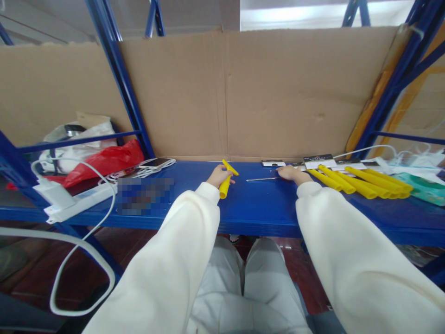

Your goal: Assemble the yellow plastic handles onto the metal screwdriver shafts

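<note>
My left hand (218,175) is closed around a yellow tube (224,189) above the blue shelf. A second yellow piece (230,167) slants across the top of that hand; I cannot tell whether it is joined to the tube. To the right, my right hand (290,174) has its fingers closed at the end of a thin metal rod (262,179), which points left toward the tube. The rod's far right end is hidden by the fingers. Just right of this hand several yellow tubes (361,183) lie side by side.
Black-and-white packets (318,160) lie behind the tubes, with a green pack (422,188) at far right. On the left are a phone (156,163), a white power strip (81,200) with cables and a red bag (104,162). A cardboard panel (260,93) stands behind.
</note>
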The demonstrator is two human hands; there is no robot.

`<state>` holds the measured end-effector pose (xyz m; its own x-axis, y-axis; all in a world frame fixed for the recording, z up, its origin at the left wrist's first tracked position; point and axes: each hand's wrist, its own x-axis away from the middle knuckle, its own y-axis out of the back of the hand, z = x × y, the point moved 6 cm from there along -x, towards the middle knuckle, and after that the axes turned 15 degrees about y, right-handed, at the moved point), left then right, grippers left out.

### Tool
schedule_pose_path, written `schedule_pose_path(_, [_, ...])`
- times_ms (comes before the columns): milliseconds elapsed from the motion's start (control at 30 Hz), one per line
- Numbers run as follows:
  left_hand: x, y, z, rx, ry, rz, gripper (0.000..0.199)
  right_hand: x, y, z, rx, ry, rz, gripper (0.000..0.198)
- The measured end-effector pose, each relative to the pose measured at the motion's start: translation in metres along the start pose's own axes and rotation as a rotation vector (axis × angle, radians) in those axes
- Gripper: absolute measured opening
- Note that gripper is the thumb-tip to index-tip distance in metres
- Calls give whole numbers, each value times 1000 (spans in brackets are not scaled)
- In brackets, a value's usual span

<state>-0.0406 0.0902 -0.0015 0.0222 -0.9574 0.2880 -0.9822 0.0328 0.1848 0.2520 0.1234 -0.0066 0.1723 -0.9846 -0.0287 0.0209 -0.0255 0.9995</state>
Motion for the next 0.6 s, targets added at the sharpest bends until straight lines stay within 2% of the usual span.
schedule_pose_path(267, [1, -1, 0, 8, -6, 2, 42, 1, 2, -1, 68, -7, 9, 56])
schedule_pose_path(400, [1, -1, 0, 8, -2, 3, 42, -3, 4, 9, 50, 93, -62, 54])
schedule_pose_path(500, [-1, 0, 0, 11, 1, 2, 43, -9, -2, 15, 32, 160, -21, 49])
schedule_pose_path(600, [-1, -1, 0, 12, -4, 11, 43, -13, -6, 14, 46, 167, 1, 48])
